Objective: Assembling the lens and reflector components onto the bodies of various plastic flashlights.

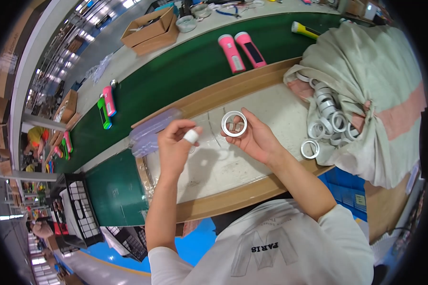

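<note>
The right hand (255, 137) pinches a white ring (234, 124); the left hand (176, 145), at its nine o'clock, is loosely curled, seemingly empty, over the counter (233, 166).

green conveyor belt (176, 76) | blue floor (195, 242) | cardboard boxes (150, 31) | ceiling lights (88, 19)

White ring (234, 124): thin, circular, open centre, glossy rim. Held upright, face toward the camera, at frame centre, pinched at its 3 o'clock and lower edge by fingertips; raised above the pale work surface. Further rings (329, 118) of the same kind: heaped loosely at 3 o'clock from the held ring, spilling from a cloth sack; one lying flat at the heap's 7 o'clock.
</note>
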A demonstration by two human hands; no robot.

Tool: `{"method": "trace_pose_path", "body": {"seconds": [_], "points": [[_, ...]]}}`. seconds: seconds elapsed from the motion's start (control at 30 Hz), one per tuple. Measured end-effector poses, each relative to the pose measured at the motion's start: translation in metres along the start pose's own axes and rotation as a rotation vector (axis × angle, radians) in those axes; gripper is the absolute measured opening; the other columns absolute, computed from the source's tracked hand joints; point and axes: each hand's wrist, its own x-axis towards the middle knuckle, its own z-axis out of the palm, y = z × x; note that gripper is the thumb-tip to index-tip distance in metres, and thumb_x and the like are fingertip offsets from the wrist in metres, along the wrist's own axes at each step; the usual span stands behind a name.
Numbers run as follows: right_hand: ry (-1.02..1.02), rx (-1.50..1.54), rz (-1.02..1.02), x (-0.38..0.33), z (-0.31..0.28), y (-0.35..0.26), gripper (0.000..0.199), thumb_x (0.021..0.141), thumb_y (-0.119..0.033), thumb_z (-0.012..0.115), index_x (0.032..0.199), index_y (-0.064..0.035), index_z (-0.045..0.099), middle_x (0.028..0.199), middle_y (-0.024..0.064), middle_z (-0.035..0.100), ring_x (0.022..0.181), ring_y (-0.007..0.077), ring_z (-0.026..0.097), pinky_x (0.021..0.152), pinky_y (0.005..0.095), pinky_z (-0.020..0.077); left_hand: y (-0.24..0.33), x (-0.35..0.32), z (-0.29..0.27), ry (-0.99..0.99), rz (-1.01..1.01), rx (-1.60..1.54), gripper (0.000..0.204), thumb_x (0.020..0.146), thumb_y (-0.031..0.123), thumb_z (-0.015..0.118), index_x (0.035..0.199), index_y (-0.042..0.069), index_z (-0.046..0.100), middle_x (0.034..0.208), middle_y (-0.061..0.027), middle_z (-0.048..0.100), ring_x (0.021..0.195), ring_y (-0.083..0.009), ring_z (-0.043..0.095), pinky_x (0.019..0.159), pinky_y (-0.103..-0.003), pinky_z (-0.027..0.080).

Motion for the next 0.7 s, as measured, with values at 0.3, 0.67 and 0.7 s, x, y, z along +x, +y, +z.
{"method": "trace_pose_path", "body": {"seconds": [0.3, 0.67, 0.7], "points": [[0.063, 0.038, 0.037, -0.004, 0.004, -0.003, 0.047, 0.100, -0.044, 0.038, 0.087, -0.0051, 0.061, 0.112, 0.0263, 0.060, 0.087, 0.0283, 0.065, 0.068, 0.0306, 0.0569, -0.040, 0.119, -0.084, 0.398, 0.620, 0.917, 0.017, 0.080, 0.012, 0.069, 0.097, 0.009, 0.069, 0.107, -0.0173, 0.059, 0.097, -0.0319, 0.060, 0.083, -0.038, 0.050], [0.103, 0.025, 0.073, 0.013, 0.014, 0.002, 0.055, 0.100, -0.047, 0.034, 0.094, -0.0011, 0.064, 0.115, 0.0290, 0.058, 0.090, 0.0281, 0.064, 0.072, 0.0332, 0.0565, -0.161, 0.214, -0.270, 0.635, -0.183, 1.744, 0.040, 0.090, 0.035, 0.052, 0.131, 0.034, 0.050, 0.131, -0.0192, 0.045, 0.118, -0.0356, 0.042, 0.098, -0.047, 0.031], [0.112, 0.037, 0.069, 0.012, 0.011, 0.002, 0.055, 0.100, -0.047, 0.034, 0.095, -0.0010, 0.065, 0.112, 0.0293, 0.059, 0.089, 0.0284, 0.064, 0.072, 0.0334, 0.0569, -0.161, 0.219, -0.274, 0.623, -0.160, 1.749, 0.039, 0.090, 0.033, 0.052, 0.129, 0.033, 0.051, 0.127, -0.0192, 0.047, 0.115, -0.0353, 0.044, 0.097, -0.047, 0.032]]}}
